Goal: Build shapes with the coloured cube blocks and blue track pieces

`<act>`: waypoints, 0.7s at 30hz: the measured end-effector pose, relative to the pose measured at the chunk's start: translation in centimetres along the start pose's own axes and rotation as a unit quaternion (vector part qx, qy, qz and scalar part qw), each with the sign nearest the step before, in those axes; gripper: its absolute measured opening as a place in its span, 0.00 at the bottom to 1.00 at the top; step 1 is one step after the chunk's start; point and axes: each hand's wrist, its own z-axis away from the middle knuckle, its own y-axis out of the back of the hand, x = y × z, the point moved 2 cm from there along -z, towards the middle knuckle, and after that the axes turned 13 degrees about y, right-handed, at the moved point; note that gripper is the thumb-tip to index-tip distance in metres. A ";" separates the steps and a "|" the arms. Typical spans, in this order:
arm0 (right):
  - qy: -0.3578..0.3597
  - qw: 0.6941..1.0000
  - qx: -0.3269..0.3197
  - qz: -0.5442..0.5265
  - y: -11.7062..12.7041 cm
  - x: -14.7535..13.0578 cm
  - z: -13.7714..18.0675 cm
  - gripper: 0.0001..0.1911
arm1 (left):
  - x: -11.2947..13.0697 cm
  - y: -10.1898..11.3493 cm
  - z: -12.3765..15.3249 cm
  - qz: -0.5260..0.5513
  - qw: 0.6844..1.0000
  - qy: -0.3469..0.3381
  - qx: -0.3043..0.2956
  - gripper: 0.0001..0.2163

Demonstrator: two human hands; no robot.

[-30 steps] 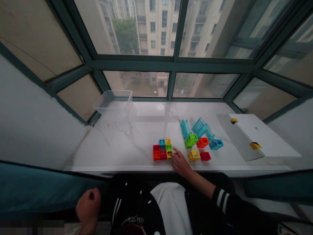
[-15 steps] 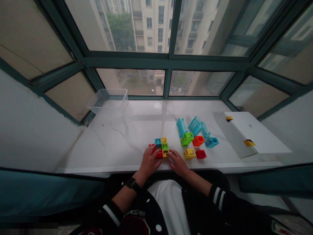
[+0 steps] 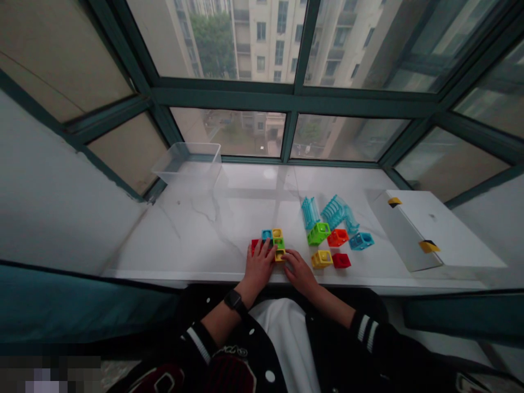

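A cluster of toy building blocks, with blue (image 3: 267, 234), yellow, green (image 3: 279, 243) and red pieces side by side, lies near the counter's front edge. My left hand (image 3: 259, 263) lies over its red blocks (image 3: 254, 245), fingers bent down on them and hiding much of them. On the other side, my right hand (image 3: 299, 269) has its fingertips curled against the near yellow block (image 3: 280, 255). Loose blocks sit to the right: green (image 3: 319, 233), orange-red (image 3: 338, 237), blue (image 3: 361, 240), yellow (image 3: 322, 258) and red (image 3: 341, 261).
Translucent blue track pieces (image 3: 333, 210) lie behind the loose blocks. A clear plastic bin (image 3: 188, 164) stands at the back left. At the right is a white box (image 3: 446, 229) with yellow-and-black tabs. Windows (image 3: 229, 134) rise behind the white counter (image 3: 196, 245).
My left hand has shifted further over the red blocks and covers more of them. My right hand stays by the yellow block. The whole view has shifted slightly.
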 end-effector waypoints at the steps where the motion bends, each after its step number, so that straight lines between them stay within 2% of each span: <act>1: -0.001 1.000 0.002 0.002 0.0 0.1 -0.1 0.20 | -0.1 -0.1 0.0 0.000 1.000 -0.001 0.000 0.27; 11: -0.036 0.999 0.017 0.003 0.6 0.2 -0.4 0.12 | -1.1 -0.4 -0.2 -0.036 0.999 -0.012 0.004 0.25; 15: -0.050 0.996 0.064 -0.048 1.8 -0.3 -0.5 0.08 | -1.0 0.5 -0.3 -0.038 0.999 0.001 0.001 0.25; 18: -0.065 0.987 0.113 -0.090 3.0 -1.1 -1.1 0.04 | -0.8 1.8 -0.3 0.000 1.000 0.000 0.001 0.25; 21: -0.093 0.974 0.145 -0.144 3.9 -2.3 -1.9 0.05 | -0.3 3.2 -0.4 0.114 0.993 -0.013 0.012 0.20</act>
